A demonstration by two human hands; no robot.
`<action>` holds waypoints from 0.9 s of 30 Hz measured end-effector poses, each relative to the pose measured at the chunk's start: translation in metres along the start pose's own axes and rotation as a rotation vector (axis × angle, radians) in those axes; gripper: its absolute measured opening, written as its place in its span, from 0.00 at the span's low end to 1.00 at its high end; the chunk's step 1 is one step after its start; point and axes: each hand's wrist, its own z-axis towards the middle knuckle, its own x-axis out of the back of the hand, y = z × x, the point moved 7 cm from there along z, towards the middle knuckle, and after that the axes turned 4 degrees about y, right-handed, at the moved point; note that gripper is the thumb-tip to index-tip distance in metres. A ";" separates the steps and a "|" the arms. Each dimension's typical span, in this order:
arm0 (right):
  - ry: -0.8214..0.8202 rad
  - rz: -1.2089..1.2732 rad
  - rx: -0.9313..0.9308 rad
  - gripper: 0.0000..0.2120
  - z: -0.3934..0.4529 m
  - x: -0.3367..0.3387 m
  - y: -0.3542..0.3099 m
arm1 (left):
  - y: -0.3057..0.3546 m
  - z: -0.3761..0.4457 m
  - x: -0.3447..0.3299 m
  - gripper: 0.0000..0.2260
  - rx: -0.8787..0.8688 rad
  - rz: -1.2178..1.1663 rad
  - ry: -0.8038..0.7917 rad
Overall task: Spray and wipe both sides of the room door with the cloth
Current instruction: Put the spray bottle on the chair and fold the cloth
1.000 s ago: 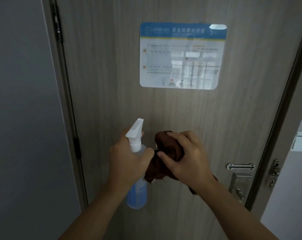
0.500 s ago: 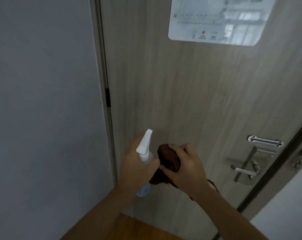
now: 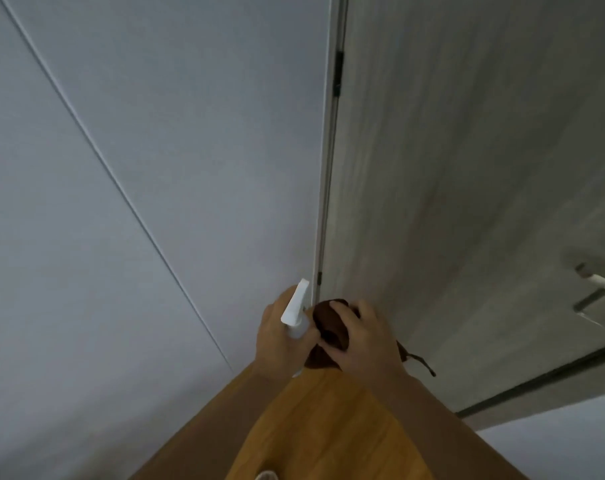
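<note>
While left hand [image 3: 280,336] is gripping spray bottle [image 3: 295,315], nozzle pointing 12 o'clock, right hand [image 3: 363,336] is clutching brown cloth [image 3: 328,329]; door [image 3: 467,168] is lying at 1 o'clock, nearer right hand.

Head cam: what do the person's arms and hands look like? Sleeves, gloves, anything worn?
Both forearms are bare up to the bottom edge of the frame, with no sleeve in view. The left hand and right hand wear no gloves. No watch, ring or wristband is visible, though the frame is dim and slightly blurred, so small items could be missed.
</note>
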 end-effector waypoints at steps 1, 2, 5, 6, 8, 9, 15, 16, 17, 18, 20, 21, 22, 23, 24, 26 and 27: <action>-0.021 0.003 0.005 0.32 -0.004 -0.005 -0.007 | -0.005 -0.010 0.008 0.32 0.015 0.017 0.016; -0.040 0.004 0.014 0.32 -0.008 -0.009 -0.014 | -0.011 -0.018 0.015 0.28 0.028 0.025 0.034; -0.091 0.005 0.054 0.32 -0.021 -0.021 -0.033 | -0.032 -0.043 0.038 0.26 0.098 0.081 0.105; -0.113 0.002 0.066 0.33 -0.026 -0.026 -0.039 | -0.038 -0.052 0.047 0.26 0.110 0.100 0.127; -0.178 -0.002 0.071 0.33 -0.037 -0.038 -0.050 | -0.044 -0.065 0.064 0.27 0.136 0.113 0.156; -0.207 -0.001 0.071 0.33 -0.043 -0.045 -0.057 | -0.047 -0.070 0.071 0.27 0.160 0.118 0.164; -0.217 0.025 0.117 0.33 -0.074 -0.069 -0.108 | -0.072 -0.106 0.125 0.31 0.240 0.122 0.187; -0.215 0.024 0.111 0.33 -0.078 -0.072 -0.118 | -0.077 -0.114 0.135 0.32 0.253 0.115 0.185; -0.212 0.024 0.105 0.33 -0.083 -0.076 -0.129 | -0.081 -0.121 0.145 0.31 0.258 0.107 0.183; -0.205 0.026 0.101 0.33 -0.088 -0.080 -0.140 | -0.086 -0.128 0.155 0.31 0.253 0.101 0.180; -0.199 0.034 0.095 0.33 -0.097 -0.088 -0.166 | -0.094 -0.140 0.175 0.31 0.236 0.095 0.164; -0.205 0.039 0.088 0.33 -0.103 -0.092 -0.180 | -0.097 -0.146 0.187 0.31 0.237 0.086 0.158; -0.206 0.041 0.080 0.33 -0.109 -0.095 -0.194 | -0.101 -0.153 0.198 0.31 0.244 0.071 0.151; -0.196 0.038 0.072 0.33 -0.116 -0.098 -0.209 | -0.105 -0.160 0.211 0.32 0.252 0.058 0.143; -0.173 0.032 0.062 0.33 -0.124 -0.100 -0.224 | -0.108 -0.166 0.223 0.33 0.255 0.044 0.133; -0.120 0.020 0.048 0.33 -0.140 -0.104 -0.252 | -0.112 -0.181 0.248 0.32 0.259 0.013 0.110; -0.103 0.022 0.044 0.33 -0.149 -0.106 -0.266 | -0.114 -0.189 0.261 0.32 0.269 -0.003 0.104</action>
